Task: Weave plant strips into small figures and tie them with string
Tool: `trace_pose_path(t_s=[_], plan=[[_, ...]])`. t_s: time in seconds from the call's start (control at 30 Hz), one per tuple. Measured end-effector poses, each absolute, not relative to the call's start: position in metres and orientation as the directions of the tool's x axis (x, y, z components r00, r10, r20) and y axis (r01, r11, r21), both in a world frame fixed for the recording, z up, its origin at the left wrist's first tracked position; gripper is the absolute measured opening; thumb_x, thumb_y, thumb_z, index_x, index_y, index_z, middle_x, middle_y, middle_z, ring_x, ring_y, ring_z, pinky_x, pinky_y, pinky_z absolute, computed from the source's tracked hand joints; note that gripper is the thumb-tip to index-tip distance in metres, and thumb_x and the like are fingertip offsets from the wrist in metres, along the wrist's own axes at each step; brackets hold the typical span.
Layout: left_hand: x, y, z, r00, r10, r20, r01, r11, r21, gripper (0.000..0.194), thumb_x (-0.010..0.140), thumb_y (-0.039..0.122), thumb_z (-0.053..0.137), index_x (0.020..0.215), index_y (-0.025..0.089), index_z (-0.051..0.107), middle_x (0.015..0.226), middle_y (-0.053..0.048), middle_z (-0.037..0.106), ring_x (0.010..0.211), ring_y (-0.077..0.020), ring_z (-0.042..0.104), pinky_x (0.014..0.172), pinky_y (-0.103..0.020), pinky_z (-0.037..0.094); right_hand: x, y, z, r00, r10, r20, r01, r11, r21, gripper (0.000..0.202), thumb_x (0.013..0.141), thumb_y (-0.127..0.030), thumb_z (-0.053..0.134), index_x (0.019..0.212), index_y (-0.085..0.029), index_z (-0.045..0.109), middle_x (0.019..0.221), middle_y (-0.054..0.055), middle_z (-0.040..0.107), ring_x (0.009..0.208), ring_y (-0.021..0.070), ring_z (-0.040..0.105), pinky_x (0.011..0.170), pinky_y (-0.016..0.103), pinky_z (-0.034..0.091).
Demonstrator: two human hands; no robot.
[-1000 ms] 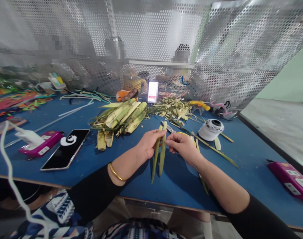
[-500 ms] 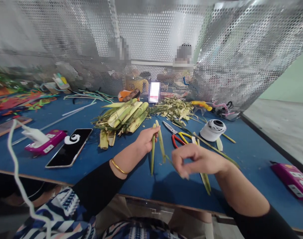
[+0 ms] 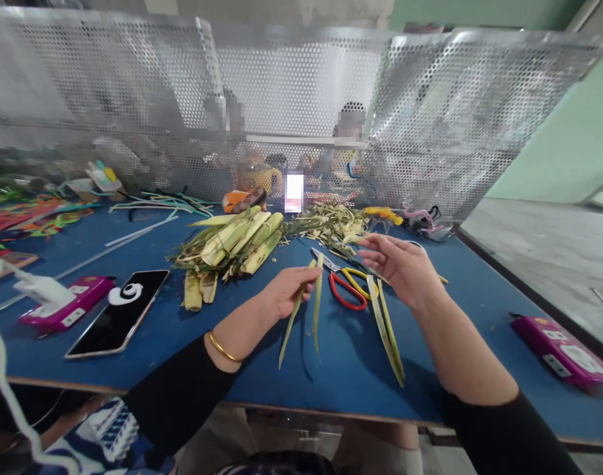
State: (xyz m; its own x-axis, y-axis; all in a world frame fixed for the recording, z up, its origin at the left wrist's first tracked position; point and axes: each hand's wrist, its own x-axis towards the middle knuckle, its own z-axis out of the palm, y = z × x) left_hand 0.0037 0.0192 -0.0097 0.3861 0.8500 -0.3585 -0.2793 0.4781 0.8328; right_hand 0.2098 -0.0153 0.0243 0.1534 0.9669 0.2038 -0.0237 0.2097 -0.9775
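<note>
Narrow green leaf strips hang from my left hand, pinched between thumb and fingers above the table. My right hand reaches over the far side, its fingertips drawn together by the pile of leaf shavings. Whether a thin shred is between them is hard to make out. Under and between the hands lie scissors with one red and one yellow handle. More cut strips lie in front of my right wrist. A white spool is mostly hidden behind that hand.
A heap of thick pale-green stalk pieces lies left of centre. Further left are a phone and a magenta power strip; another power strip is at right. Perforated metal screen closes the back, people behind it.
My right hand has moved up and away, from beside the held strips to the shavings pile. The left hand keeps its strips, slightly lower in view. The camera view has shifted.
</note>
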Motion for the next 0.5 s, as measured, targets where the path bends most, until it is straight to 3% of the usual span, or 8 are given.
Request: trace_pose_path(t_s=[0.07,0.13,0.3,0.37,0.43,0.5], plan=[[0.006,0.012,-0.009,0.453,0.832,-0.321,-0.224,0.455,0.862,0.029,0.06,0.023,0.082,0.061,0.013,0.055,0.051,0.006,0.045,0.044,-0.0025,0.036,0.039,-0.016,0.021,0.209,-0.003,0.016,0.376,0.903,0.206,0.189,0.143,-0.972,0.038,0.071,-0.051,0.07,0.09,-0.018,0.062,0.085,0.004,0.066,0.067,0.016,0.065,0.06,0.027,0.051],[0.008,0.007,-0.01,0.474,0.828,-0.299,-0.191,0.428,0.883,0.033,0.056,0.028,0.084,0.06,0.014,0.055,0.05,0.007,0.044,0.044,-0.0027,0.034,0.04,-0.017,0.02,0.201,-0.001,0.007,0.309,0.936,0.167,0.24,0.093,-0.966,0.042,0.069,-0.053,0.07,0.092,-0.018,0.066,0.085,0.005,0.068,0.069,0.0164,0.064,0.058,0.026,0.049],[0.012,0.0,-0.013,0.496,0.824,-0.272,-0.121,0.376,0.919,0.037,0.053,0.036,0.085,0.058,0.014,0.056,0.05,0.006,0.045,0.046,-0.0037,0.034,0.042,-0.019,0.019,0.168,-0.014,-0.007,0.007,0.999,0.035,0.054,0.035,-0.998,0.037,0.066,-0.05,0.074,0.081,-0.017,0.068,0.073,0.003,0.068,0.068,0.0147,0.062,0.063,0.027,0.05],[0.014,-0.002,-0.013,0.493,0.823,-0.281,-0.099,0.375,0.922,0.034,0.055,0.037,0.084,0.063,0.013,0.061,0.055,0.004,0.05,0.046,-0.0039,0.035,0.042,-0.02,0.018,0.168,-0.018,-0.002,0.049,0.996,0.077,-0.069,0.081,-0.994,0.033,0.066,-0.048,0.073,0.077,-0.018,0.063,0.07,0.001,0.066,0.065,0.0145,0.061,0.066,0.029,0.051],[0.015,-0.002,-0.012,0.471,0.829,-0.302,-0.092,0.386,0.918,0.031,0.062,0.038,0.08,0.07,0.012,0.065,0.064,0.0,0.056,0.047,-0.0038,0.037,0.042,-0.021,0.017,0.183,-0.02,0.01,0.202,0.969,0.142,-0.123,0.169,-0.978,0.032,0.069,-0.049,0.069,0.074,-0.021,0.056,0.065,-0.002,0.06,0.056,0.0124,0.057,0.06,0.028,0.049],[0.014,-0.001,-0.012,0.437,0.835,-0.334,-0.095,0.412,0.906,0.027,0.071,0.038,0.073,0.074,0.011,0.066,0.069,-0.001,0.057,0.046,-0.0033,0.036,0.042,-0.02,0.017,0.209,-0.024,0.023,0.311,0.918,0.247,0.012,0.257,-0.966,0.026,0.075,-0.046,0.063,0.078,-0.023,0.052,0.061,-0.005,0.052,0.046,0.0094,0.047,0.05,0.025,0.042]])
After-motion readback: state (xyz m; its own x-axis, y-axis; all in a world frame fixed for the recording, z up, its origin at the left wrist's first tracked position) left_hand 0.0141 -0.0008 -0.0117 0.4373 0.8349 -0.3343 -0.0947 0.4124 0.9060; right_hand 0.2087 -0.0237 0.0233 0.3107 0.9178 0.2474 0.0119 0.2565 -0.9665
